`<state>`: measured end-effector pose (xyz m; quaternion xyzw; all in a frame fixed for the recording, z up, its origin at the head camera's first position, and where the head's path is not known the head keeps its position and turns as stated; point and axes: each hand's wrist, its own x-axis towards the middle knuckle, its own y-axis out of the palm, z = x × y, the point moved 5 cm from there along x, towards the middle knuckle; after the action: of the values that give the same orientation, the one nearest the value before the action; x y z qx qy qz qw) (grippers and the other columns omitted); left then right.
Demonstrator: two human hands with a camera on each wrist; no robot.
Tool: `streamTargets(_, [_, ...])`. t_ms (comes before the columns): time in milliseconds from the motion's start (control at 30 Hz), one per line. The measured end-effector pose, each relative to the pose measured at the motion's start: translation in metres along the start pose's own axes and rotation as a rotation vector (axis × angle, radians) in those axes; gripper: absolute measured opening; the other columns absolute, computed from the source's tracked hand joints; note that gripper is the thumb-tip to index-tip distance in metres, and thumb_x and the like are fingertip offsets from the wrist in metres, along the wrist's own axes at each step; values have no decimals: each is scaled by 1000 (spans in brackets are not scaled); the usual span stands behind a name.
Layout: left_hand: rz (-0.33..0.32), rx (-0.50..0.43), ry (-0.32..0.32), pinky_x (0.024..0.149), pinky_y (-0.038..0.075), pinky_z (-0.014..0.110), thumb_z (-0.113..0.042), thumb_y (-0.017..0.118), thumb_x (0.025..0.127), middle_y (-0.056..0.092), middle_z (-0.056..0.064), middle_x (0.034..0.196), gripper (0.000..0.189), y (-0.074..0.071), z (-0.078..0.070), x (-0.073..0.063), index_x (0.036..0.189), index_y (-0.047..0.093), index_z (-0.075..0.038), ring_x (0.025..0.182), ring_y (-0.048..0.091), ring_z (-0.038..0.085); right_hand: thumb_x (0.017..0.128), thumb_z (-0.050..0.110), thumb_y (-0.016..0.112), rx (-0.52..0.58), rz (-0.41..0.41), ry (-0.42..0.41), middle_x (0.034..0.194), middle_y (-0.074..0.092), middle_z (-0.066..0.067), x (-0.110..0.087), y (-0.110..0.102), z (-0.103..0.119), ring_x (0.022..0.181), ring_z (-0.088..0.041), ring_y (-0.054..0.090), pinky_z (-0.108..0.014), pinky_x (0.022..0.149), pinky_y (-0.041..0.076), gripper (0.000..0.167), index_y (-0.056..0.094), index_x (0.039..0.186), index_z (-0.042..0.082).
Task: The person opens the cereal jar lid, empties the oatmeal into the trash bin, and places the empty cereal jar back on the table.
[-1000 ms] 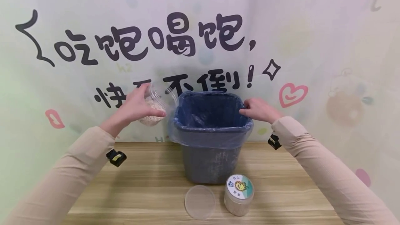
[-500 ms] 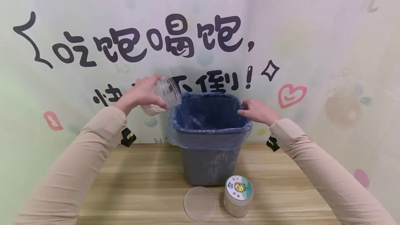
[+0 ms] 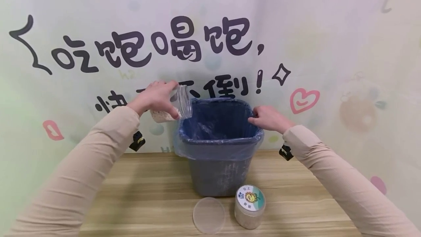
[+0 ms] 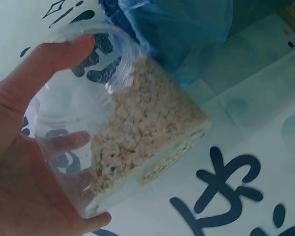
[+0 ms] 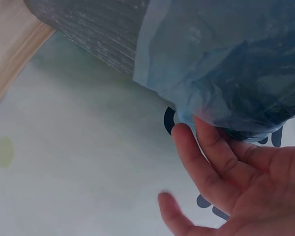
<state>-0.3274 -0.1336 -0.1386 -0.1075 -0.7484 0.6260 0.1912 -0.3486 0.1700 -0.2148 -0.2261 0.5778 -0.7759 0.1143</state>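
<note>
My left hand (image 3: 157,97) grips a clear plastic jar (image 3: 184,102) part-filled with pale beige flakes (image 4: 142,123). The jar lies tipped on its side, its open mouth at the left rim of a grey trash can (image 3: 215,178). In the left wrist view the flakes rest along the jar's lower wall. A blue plastic bag (image 3: 220,151) lines the can and folds over its rim. My right hand (image 3: 270,118) holds the can's right rim through the bag. The right wrist view shows its fingers (image 5: 221,160) against the bag's outside; most of the thumb is hidden.
On the wooden table (image 3: 138,200), in front of the can, lie a translucent round lid (image 3: 209,215) and a second jar (image 3: 250,207), closed, with a sunflower label. Behind stands a printed backdrop (image 3: 329,46) close to the can.
My left hand has moved right, tipping the jar further onto its side, its mouth now at the can's left rim. My right hand stays on the opposite rim.
</note>
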Motion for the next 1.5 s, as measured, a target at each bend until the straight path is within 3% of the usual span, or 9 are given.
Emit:
streamTargets(200, [111, -3, 37, 87, 43, 49, -24, 86, 64, 54, 21, 108, 83, -6, -3, 3, 129, 42, 4, 98, 51, 34, 89, 18, 58, 23, 20, -28, 62, 49, -3, 4, -1, 0, 57, -19, 47, -32, 57, 38, 22, 52, 73, 4])
streamTargets(400, [161, -8, 71, 81, 47, 44, -21, 85, 64, 56, 17, 101, 70, -6, -5, 6, 117, 46, 2, 93, 54, 31, 90, 19, 57, 21, 83, -72, 64, 50, -2, 9, -4, -5, 59, -17, 46, -31, 57, 38, 22, 54, 73, 5])
streamTargets(667, [217, -67, 65, 91, 44, 47, -19, 83, 66, 55, 20, 112, 74, -3, -1, 8, 123, 42, 4, 102, 53, 33, 90, 19, 59, 18, 142, -133, 68, 58, -1, 13, -4, -14, 62, -16, 52, -30, 59, 44, 18, 62, 78, 5])
streamTargets(800, [232, -82, 80, 91, 44, 47, -17, 83, 66, 54, 20, 113, 73, -2, -1, 9, 123, 42, 4, 103, 53, 33, 90, 20, 59, 27, 136, -149, 74, 63, -2, 12, -3, -17, 66, -16, 56, -32, 63, 48, 19, 64, 79, 5])
streamTargets(967, [215, -23, 102, 86, 46, 45, -17, 84, 64, 56, 17, 105, 69, -4, -9, 11, 117, 44, 2, 95, 54, 32, 90, 21, 58, 51, 109, -143, 74, 62, -3, 12, -1, -18, 65, -17, 54, -31, 62, 46, 20, 63, 81, 4])
streamTargets(1100, [208, 47, 86, 83, 47, 44, -18, 84, 64, 57, 15, 103, 70, -4, -20, 14, 120, 45, -1, 95, 53, 30, 89, 20, 57, 53, 72, -145, 66, 55, 0, 12, 0, -19, 60, -16, 50, -31, 59, 41, 18, 56, 77, 7])
streamTargets(1267, [244, 133, 36, 87, 45, 44, -21, 85, 63, 54, 16, 110, 75, -5, -28, 15, 124, 45, -5, 102, 51, 30, 88, 23, 55, 34, 59, -166, 65, 52, 1, 15, 2, -17, 60, -16, 48, -31, 59, 39, 18, 53, 76, 9])
streamTargets(1500, [258, 96, 70, 90, 45, 47, -20, 84, 63, 53, 20, 114, 83, -6, -26, 15, 131, 41, -2, 104, 49, 32, 86, 21, 56, 62, 67, -134, 67, 54, 0, 14, 2, -21, 62, -17, 50, -32, 61, 41, 16, 53, 77, 9])
